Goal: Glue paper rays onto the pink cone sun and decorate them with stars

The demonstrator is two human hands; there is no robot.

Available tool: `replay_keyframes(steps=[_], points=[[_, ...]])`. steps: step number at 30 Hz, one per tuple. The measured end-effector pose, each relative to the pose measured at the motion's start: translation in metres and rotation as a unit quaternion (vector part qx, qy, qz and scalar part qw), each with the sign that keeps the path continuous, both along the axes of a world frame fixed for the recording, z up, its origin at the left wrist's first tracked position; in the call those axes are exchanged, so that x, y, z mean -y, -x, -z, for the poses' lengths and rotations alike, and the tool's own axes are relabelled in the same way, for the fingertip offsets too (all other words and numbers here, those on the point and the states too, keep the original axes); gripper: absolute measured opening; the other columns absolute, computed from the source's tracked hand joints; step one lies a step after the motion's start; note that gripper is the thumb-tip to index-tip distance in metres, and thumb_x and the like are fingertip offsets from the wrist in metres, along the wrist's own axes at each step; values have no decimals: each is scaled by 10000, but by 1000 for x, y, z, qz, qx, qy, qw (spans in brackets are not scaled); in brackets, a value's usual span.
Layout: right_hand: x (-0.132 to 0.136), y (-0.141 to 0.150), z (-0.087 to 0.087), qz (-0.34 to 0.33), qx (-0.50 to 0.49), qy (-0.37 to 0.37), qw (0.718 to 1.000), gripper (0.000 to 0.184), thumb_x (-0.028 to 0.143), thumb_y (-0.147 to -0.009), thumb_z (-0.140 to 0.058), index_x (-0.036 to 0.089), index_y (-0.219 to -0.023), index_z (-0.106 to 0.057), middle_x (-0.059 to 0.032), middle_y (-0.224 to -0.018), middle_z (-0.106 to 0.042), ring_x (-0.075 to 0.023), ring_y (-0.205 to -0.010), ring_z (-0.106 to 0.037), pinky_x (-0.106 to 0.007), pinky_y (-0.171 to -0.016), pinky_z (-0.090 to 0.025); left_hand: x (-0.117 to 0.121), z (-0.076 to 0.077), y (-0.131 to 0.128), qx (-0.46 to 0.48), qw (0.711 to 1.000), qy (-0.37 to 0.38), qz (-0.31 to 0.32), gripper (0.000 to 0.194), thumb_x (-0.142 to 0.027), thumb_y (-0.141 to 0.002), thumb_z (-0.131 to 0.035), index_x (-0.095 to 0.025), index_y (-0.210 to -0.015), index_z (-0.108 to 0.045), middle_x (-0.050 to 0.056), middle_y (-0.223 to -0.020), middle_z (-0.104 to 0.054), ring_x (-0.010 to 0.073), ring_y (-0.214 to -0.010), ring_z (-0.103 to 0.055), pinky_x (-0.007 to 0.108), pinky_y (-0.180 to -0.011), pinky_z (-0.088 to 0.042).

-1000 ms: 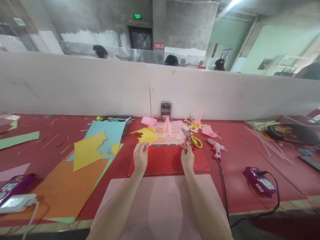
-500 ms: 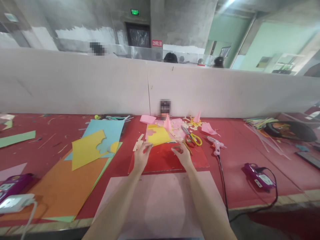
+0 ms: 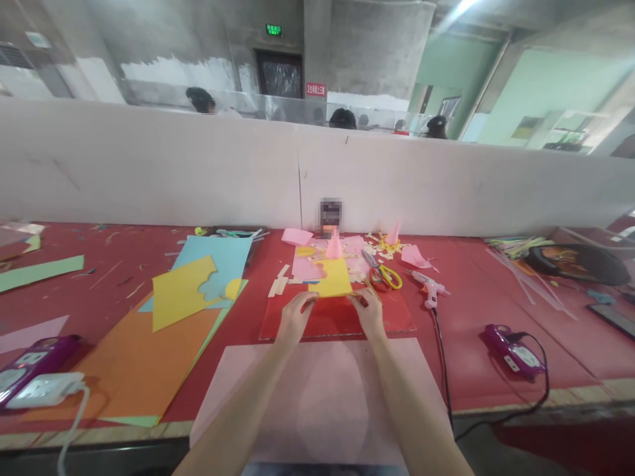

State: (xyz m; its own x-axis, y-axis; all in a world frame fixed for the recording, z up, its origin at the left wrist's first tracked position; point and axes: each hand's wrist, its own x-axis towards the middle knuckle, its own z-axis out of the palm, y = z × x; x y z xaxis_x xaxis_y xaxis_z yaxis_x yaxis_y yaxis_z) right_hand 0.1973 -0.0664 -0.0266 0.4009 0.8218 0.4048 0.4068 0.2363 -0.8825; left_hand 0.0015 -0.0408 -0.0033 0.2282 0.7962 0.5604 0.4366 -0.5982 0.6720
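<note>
Both hands hold a small yellow sheet of paper (image 3: 333, 277) with a scalloped cut on its left upper side. My left hand (image 3: 296, 317) pinches its lower left corner. At the lower right corner, the fingers of my right hand (image 3: 368, 312) are closed on the same sheet. Under the hands lies a red board (image 3: 337, 324). A pink paper cone (image 3: 335, 244) stands just behind the yellow sheet, on pink paper with small strips around it. Yellow-handled scissors (image 3: 389, 276) lie right of the sheet, and pale wooden sticks (image 3: 279, 283) lie left of it.
A pink glue gun (image 3: 431, 291) with a black cord lies to the right, near a purple power strip (image 3: 516, 350). Coloured sheets, orange (image 3: 143, 363) and blue (image 3: 213, 258), cover the left. A white partition (image 3: 198, 172) closes off the back.
My left hand has lifted the yellow sheet from the left and brought it to the middle, over the board's far edge. My right hand has closed on its other corner.
</note>
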Motion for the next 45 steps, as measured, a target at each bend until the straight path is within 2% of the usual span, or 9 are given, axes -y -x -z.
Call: replay_keyframes(steps=[6, 11, 18, 25, 31, 35, 37, 40, 45], points=[[7, 5, 3, 9, 59, 30, 998, 321, 490, -755, -541, 183, -706, -620, -67, -897, -608, -140, -660, -550, -272, -636, -457, -6, 10, 7, -37, 997, 61, -43, 140, -294, -790, -544, -215, -877, -620, 36, -872, -700, 178, -777, -667, 300, -703, -536], [13, 8, 5, 36, 89, 85, 992, 388, 538, -791, -451, 194, -704, -608, -55, -728, -634, -185, -676, -582, -282, -629, -443, -8, 13, 8, -66, 991, 103, -55, 134, -349, -790, -548, -225, -795, -597, 4, -788, -696, 176, -784, -668, 257, -661, -512], [10, 10, 2, 55, 100, 117, 987, 381, 510, -800, -420, 200, -692, -613, -57, -735, -649, -206, -690, -598, -293, -625, -436, -11, 12, 7, -118, 982, 110, -96, 221, -384, -786, -533, -207, -664, -580, 20, -706, -636, 184, -703, -594, 268, -603, -437], [13, 5, -4, 3, 82, 141, 987, 337, 498, -781, -477, 211, -726, -644, -34, -791, -684, -202, -750, -631, -283, -657, -453, -9, 12, 7, -138, 981, 107, -90, 230, -382, -794, -527, -206, -653, -574, 12, -702, -613, 170, -683, -569, 256, -583, -404], [14, 6, -6, -8, 59, 159, 985, 317, 486, -785, -499, 215, -791, -664, -38, -871, -697, -224, -847, -636, -322, -746, -467, -9, 11, 8, -142, 979, 123, -83, 254, -394, -814, -502, -203, -663, -575, 9, -710, -613, 164, -673, -572, 253, -564, -402], [17, 7, -6, -45, 44, 122, 991, 305, 457, -781, -538, 250, -969, -661, -26, -1022, -675, -204, -967, -610, -320, -840, -460, -9, 11, 9, -146, 978, 129, -80, 226, -369, -815, -509, -200, -678, -572, 14, -727, -614, 173, -703, -575, 263, -600, -409], [18, 7, -6, -63, 38, 101, 992, 287, 445, -782, -547, 245, -949, -666, -30, -1025, -673, -202, -978, -606, -325, -861, -456, -8, 10, 9, -147, 978, 129, -73, 226, -367, -818, -504, -200, -681, -570, 15, -734, -614, 173, -714, -575, 263, -615, -410], [18, 8, -4, -54, 44, 110, 992, 262, 443, -789, -538, 230, -865, -671, -29, -989, -680, -197, -961, -611, -323, -873, -448, -7, 7, 9, -150, 978, 130, -62, 245, -378, -831, -480, -201, -686, -571, 17, -761, -622, 169, -725, -575, 258, -621, -406], [14, 10, -3, -23, 66, 141, 988, 274, 438, -807, -497, 233, -878, -665, -23, -980, -678, -205, -959, -605, -337, -857, -444, -8, 5, 7, -157, 975, 141, -68, 237, -371, -823, -493, -197, -679, -568, 18, -751, -618, 170, -729, -568, 254, -624, -387]])
